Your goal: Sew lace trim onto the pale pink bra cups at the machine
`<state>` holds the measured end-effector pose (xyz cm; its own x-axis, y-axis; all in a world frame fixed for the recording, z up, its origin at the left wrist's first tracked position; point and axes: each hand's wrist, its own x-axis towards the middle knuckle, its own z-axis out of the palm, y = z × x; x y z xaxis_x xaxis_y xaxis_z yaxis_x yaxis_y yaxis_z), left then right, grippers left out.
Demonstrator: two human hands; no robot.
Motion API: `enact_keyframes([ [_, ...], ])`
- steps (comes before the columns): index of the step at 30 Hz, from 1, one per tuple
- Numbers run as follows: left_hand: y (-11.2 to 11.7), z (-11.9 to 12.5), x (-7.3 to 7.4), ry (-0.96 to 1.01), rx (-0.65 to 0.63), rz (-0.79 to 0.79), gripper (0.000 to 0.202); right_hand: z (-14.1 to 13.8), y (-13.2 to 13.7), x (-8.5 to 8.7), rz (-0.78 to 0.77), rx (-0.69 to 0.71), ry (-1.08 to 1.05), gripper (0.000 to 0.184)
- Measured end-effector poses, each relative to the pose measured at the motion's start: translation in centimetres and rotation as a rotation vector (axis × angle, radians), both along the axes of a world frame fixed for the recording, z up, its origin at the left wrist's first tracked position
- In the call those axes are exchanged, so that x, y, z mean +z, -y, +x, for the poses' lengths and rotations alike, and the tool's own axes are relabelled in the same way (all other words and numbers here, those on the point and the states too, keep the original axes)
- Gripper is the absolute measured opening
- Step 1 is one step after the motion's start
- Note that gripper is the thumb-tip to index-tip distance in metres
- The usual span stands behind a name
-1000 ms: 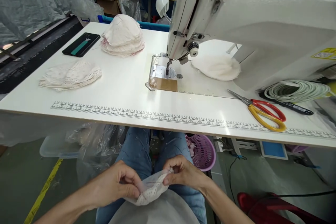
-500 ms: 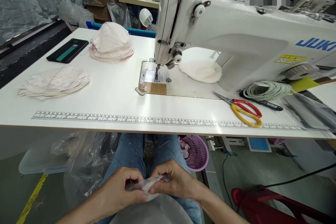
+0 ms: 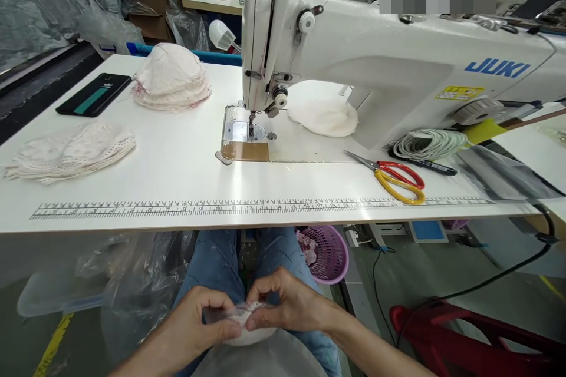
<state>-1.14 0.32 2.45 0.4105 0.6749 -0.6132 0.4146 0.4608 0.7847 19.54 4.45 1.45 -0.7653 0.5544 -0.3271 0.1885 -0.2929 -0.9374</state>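
Observation:
Above my lap, both hands pinch a small white fabric piece (image 3: 254,337) with a lacy edge. My left hand (image 3: 198,318) grips its left side between thumb and fingers. My right hand (image 3: 289,303) has its thumb pressed on the lacy edge, the fingers curled behind. The cloth's rounded lower part hangs beneath the thumbs; the rest is hidden by my fingers. A smooth grey surface (image 3: 274,359) lies just below the hands. On the table, a stack of lace-edged white pieces (image 3: 73,150) lies at left, with a taller stack of cream pieces (image 3: 171,78) behind it.
A JUKI sewing machine (image 3: 375,53) stands on the white table (image 3: 177,182), a cream fabric piece (image 3: 329,118) under its arm. Scissors (image 3: 393,179), a cord coil (image 3: 428,144) and a phone (image 3: 95,94) lie around it. A purple basket (image 3: 329,253) and red stool (image 3: 477,336) are below.
The fabric between my hands has gone from a narrow bunched strip to a wider, rounder shape. My hands stay close together, and the table scene has shifted left in view.

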Motion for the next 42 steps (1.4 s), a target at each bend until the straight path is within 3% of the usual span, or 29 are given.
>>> enact_keyframes([
  [11,0.7,-1.3,-1.3,-0.150,-0.022,0.036,0.033,0.1,0.3,-0.3,0.154,0.002,0.041,0.036],
  [14,0.7,-1.3,-1.1,-0.182,-0.029,0.051,0.031,-0.2,0.3,-0.5,0.149,-0.010,0.005,0.042],
  [22,-0.3,0.8,-0.1,0.003,0.041,-0.072,0.021,0.1,0.5,-0.9,0.152,-0.006,0.050,0.044],
  [32,-0.3,1.0,-0.6,0.063,0.083,-0.256,0.041,0.7,0.1,-1.4,0.012,0.063,-0.009,0.038],
  [38,-0.1,1.4,-0.8,0.039,0.074,-0.256,0.035,0.8,0.0,-1.4,-0.018,0.109,-0.042,0.043],
  [42,0.0,1.4,-0.4,-0.049,0.033,-0.157,0.034,0.5,0.3,-1.6,0.036,0.065,0.001,0.043],
])
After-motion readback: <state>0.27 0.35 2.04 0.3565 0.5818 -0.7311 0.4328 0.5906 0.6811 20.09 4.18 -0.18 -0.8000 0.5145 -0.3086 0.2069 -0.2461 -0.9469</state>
